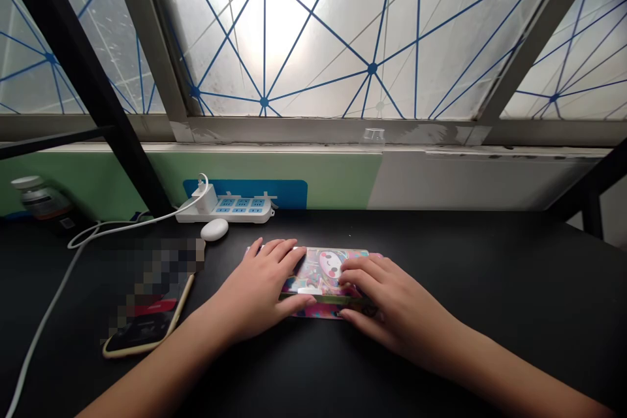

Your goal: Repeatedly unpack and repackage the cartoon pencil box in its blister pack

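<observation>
A flat colourful box with a cartoon face (327, 265) lies on the black table (490, 287) in front of me. My left hand (262, 290) rests on its left end, fingers laid over the top and thumb pressed along the front edge. My right hand (386, 304) covers its right end the same way, fingers on the lid and thumb at the front edge. Both hands grip the box between fingers and thumb. The box's corners under the hands are hidden.
A phone (147, 326) lies at the left, partly blurred out. Behind it are a white earbud case (214, 229), a white power strip (230, 206) with a charger and cable (98, 230), and a bottle (42, 199) at the far left. Frosted windows stand behind.
</observation>
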Demonstrator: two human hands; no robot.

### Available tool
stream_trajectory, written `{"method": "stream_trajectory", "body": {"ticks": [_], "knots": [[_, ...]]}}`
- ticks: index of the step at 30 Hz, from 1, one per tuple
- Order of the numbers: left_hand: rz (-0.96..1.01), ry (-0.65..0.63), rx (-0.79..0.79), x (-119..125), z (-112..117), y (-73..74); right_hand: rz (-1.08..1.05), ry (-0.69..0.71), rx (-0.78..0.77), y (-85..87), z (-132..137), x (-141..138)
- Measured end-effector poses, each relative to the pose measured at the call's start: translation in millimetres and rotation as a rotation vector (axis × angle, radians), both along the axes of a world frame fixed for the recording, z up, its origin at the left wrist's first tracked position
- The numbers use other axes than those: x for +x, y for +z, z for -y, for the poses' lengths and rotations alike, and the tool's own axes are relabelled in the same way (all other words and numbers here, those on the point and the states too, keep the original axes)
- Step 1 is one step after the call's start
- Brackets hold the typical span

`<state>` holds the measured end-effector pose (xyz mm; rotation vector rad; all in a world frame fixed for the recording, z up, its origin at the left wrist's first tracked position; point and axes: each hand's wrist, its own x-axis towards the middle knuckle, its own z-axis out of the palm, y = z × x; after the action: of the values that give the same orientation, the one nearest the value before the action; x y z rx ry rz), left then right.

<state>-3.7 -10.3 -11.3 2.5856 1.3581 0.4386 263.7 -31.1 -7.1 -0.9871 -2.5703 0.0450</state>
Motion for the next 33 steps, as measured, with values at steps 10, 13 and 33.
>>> {"method": "stream_trajectory", "body": {"ticks": [10, 13, 33], "knots": [[-0.035, -0.019, 0.044, 0, 2, -0.6, 0.023, 0.010, 0.027, -5.1, -4, 1], [-0.025, -0.014, 0.043, 1, 2, -2.2, 0.073, 0.055, 0.044, -3.9, -2, 0], [-0.053, -0.018, 0.028, 1, 1, -0.5, 0.079, -0.126, -0.105, -6.2, -23, 17]]}}
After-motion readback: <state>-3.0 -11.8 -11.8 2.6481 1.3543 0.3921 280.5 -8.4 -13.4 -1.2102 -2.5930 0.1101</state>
